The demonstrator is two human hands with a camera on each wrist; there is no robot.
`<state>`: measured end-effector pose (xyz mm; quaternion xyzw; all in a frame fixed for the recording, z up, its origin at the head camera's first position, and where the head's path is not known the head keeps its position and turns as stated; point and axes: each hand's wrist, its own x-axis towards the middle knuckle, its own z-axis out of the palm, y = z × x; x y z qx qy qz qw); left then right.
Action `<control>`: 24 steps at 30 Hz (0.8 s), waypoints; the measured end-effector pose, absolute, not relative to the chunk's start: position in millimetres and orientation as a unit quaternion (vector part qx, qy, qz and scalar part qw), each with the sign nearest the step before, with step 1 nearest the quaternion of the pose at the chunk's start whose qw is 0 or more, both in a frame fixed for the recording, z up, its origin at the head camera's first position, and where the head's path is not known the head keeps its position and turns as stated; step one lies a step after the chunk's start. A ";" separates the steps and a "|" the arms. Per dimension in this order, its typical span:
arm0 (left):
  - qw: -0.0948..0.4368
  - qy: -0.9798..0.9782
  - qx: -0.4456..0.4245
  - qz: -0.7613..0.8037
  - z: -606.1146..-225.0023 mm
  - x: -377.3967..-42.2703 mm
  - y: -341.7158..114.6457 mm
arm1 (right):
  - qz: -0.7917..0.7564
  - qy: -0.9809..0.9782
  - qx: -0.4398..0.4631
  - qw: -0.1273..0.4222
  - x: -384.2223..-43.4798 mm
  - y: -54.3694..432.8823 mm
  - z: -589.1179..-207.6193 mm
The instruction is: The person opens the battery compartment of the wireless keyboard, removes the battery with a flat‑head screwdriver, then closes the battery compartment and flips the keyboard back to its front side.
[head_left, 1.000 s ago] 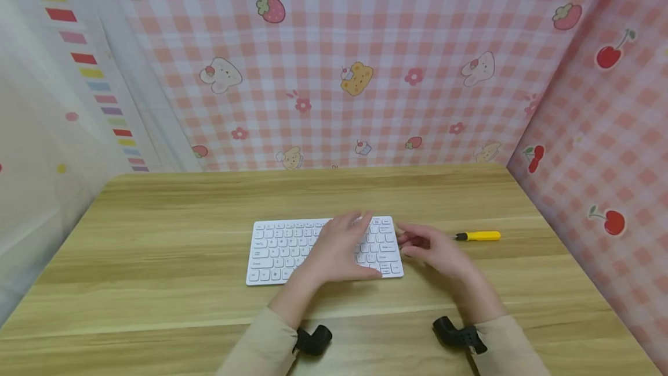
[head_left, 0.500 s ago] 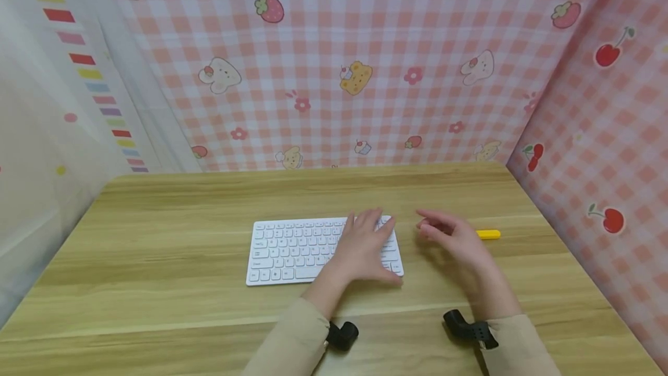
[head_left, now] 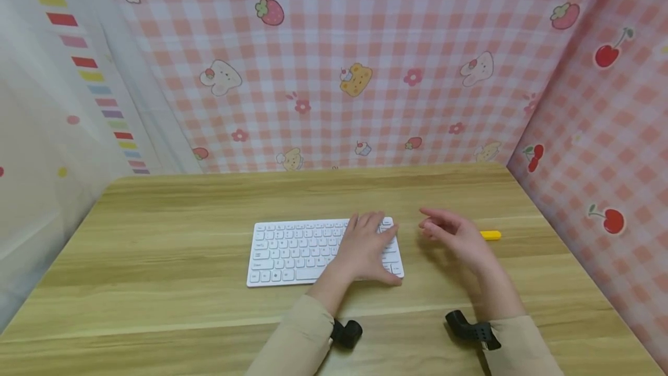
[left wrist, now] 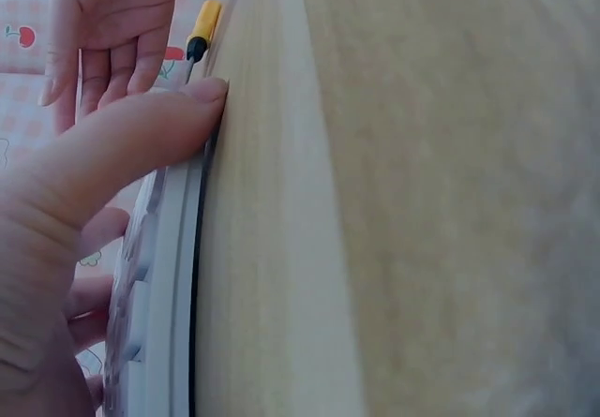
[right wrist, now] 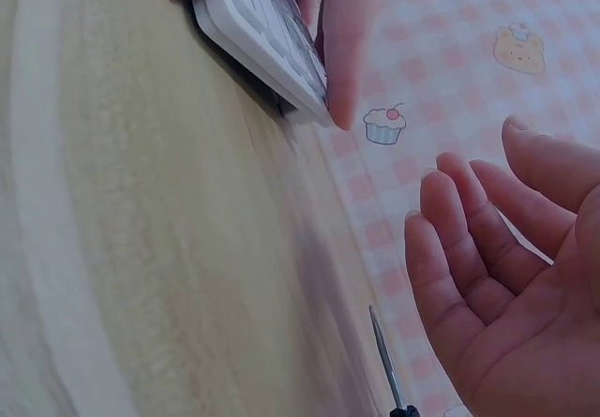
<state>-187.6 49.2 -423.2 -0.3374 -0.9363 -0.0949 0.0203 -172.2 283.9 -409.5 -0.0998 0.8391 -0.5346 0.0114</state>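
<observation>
A white compact keyboard (head_left: 294, 254) lies flat on the wooden table. My left hand (head_left: 364, 253) spans its right end from front to back. The thumb (left wrist: 192, 112) is at the front edge, while the fingers reach over the keys to the back edge; the hand hides many right-side keys. To the right, my right hand (head_left: 460, 241) hovers with loosely bent fingers and holds nothing. Beyond it lies a screwdriver (head_left: 492, 235) with a yellow handle. Its metal shaft (right wrist: 385, 351) shows in the right wrist view, though the hand covers it in the head view.
The wooden table (head_left: 156, 306) runs back to a pink checked cloth (head_left: 313, 45). Another printed cloth (head_left: 600, 132) borders the right side, and a pale curtain (head_left: 52, 103) the left. Each wrist carries a black camera mount (head_left: 472, 329).
My left hand has slid right along the keyboard to its right end. My right hand has drawn away to the right, now covering the screwdriver's shaft. The keyboard has stayed in place.
</observation>
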 end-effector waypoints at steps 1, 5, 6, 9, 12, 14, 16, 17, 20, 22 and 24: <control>0.024 -0.936 -0.340 -0.094 -423.3 -187.7 49.2 | -0.537 0.838 -0.101 0.013 -171.9 283.1 -409.4; 0.033 -0.933 -0.348 -0.087 -424.1 -187.8 49.3 | -0.543 0.833 -0.102 0.018 -170.9 280.5 -409.5; 0.033 -0.932 -0.350 -0.086 -424.2 -187.8 49.1 | -0.545 0.832 -0.101 0.019 -170.7 279.9 -409.4; 0.036 -0.930 -0.355 -0.086 -423.7 -188.4 48.1 | -0.551 0.827 -0.106 0.013 -169.9 277.9 -408.0; 0.039 -0.926 -0.361 -0.100 -416.8 -189.2 45.8 | -0.561 0.820 -0.111 -0.002 -169.1 276.1 -405.1; 0.043 -0.923 -0.365 -0.113 -407.7 -189.9 43.5 | -0.567 0.816 -0.112 -0.013 -168.2 275.1 -402.3; 0.045 -0.919 -0.370 -0.127 -394.7 -190.1 40.6 | -0.577 0.809 -0.109 -0.021 -167.6 274.2 -399.9; 0.048 -0.917 -0.373 -0.132 -387.9 -190.2 39.0 | -0.583 0.805 -0.106 -0.024 -167.2 273.7 -398.8; 0.053 -0.910 -0.382 -0.149 -365.3 -189.9 34.3 | -0.601 0.792 -0.101 -0.029 -166.3 272.3 -396.1; 0.055 -0.905 -0.387 -0.167 -351.2 -189.7 30.9 | -0.607 0.787 -0.101 -0.032 -166.1 270.6 -395.0; 0.052 -0.899 -0.391 -0.190 -337.1 -189.2 27.6 | -0.613 0.782 -0.108 -0.033 -166.3 268.3 -394.2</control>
